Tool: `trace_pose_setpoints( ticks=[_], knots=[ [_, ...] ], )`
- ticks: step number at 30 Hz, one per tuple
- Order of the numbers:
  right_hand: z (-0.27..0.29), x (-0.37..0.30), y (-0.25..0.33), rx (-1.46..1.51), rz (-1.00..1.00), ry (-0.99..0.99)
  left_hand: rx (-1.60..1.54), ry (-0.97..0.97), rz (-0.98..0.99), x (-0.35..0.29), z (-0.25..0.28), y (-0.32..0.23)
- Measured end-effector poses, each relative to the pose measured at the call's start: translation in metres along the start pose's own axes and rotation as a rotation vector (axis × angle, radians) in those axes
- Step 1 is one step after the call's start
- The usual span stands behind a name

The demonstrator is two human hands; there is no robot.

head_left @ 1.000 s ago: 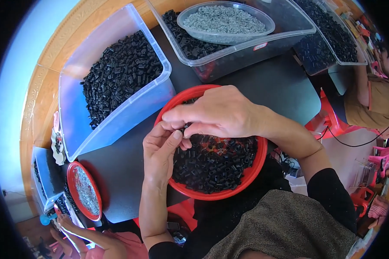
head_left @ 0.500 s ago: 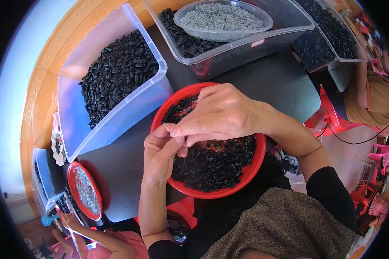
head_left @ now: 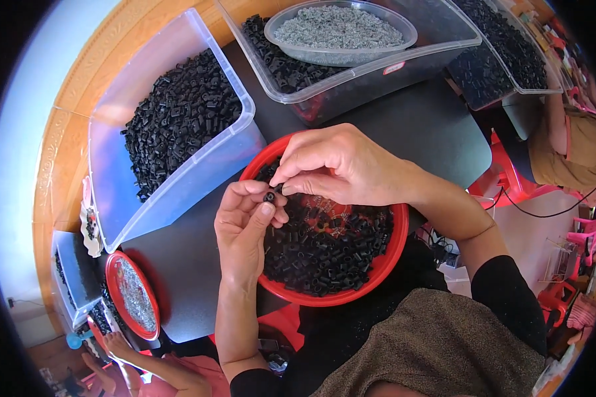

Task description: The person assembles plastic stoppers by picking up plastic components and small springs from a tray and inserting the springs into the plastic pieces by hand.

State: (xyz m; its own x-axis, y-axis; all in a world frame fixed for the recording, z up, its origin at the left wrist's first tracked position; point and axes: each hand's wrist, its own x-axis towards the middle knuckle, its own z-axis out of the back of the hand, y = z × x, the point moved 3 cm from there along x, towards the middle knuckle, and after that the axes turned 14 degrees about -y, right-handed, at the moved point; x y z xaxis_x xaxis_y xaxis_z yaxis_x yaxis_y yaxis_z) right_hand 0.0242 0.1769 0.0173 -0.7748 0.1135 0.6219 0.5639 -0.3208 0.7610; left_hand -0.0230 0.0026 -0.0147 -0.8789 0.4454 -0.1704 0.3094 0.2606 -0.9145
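Over a round red basin (head_left: 398,248) my two hands meet at the fingertips. Between the thumb and fingers of my left hand (head_left: 238,231) sits a small black plastic tube-shaped part (head_left: 269,197), its open end showing. My right hand (head_left: 361,165) comes in from the right, thumb and forefinger pinched on another small black piece (head_left: 280,188) right beside that part; its exact shape is too small to tell. Loose black plastic parts (head_left: 324,261) cover much of the basin's bottom, with tiny shiny bits among them near the middle.
A clear bin (head_left: 179,169) of black parts stands at the left on the dark table (head_left: 404,116). Behind is another bin (head_left: 377,69), holding an oval tub (head_left: 341,56) of small clear pieces. A red tray (head_left: 153,301) lies at lower left. Other people sit at both sides.
My right hand's fingers have drawn back slightly from my left hand's and opened a gap, so the black part in my left fingers now shows.
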Motion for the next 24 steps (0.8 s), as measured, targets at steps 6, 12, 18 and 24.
trace_pose_setpoints(
  ticks=[6, 12, 18, 24],
  knots=[
    [-0.002, -0.004, -0.001, 0.039, -0.347, 0.115, 0.156, -0.011, -0.121, -0.004, 0.003, 0.001],
    [-0.003, -0.006, -0.005, 0.150, -0.631, 0.193, 0.265, 0.001, -0.161, -0.005, 0.000, 0.002],
    [-0.006, -0.011, -0.014, 0.132, -0.623, 0.191, 0.396, -0.004, -0.186, -0.007, -0.004, 0.003],
    [-0.010, -0.016, -0.018, 0.061, -0.621, 0.195, 0.469, -0.043, -0.227, -0.012, -0.008, 0.007]
  ],
)
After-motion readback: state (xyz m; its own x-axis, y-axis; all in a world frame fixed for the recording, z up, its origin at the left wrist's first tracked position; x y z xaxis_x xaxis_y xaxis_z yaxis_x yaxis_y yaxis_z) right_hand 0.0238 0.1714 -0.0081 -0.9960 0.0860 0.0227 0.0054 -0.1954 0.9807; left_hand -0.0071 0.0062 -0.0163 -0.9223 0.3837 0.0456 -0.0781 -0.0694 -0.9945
